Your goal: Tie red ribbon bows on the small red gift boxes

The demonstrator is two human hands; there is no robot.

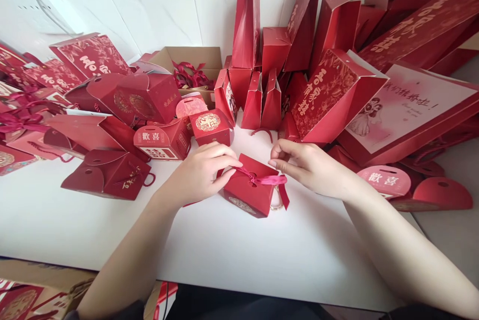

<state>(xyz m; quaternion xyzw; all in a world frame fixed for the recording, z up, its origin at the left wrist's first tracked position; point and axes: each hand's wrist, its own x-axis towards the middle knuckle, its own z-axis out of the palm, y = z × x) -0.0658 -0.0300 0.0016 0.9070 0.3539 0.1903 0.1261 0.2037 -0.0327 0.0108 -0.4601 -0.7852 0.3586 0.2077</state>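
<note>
The small red box (247,195) is sitting in the middle of the white table (232,250). The left hand (202,173) is pinching the pink ribbon (267,179) on top of the box, its grip squeezing tight on it. The right hand (307,165) is hovering just beside the ribbon with fingers curled close together; I cannot tell if its grip is touching anything.
</note>
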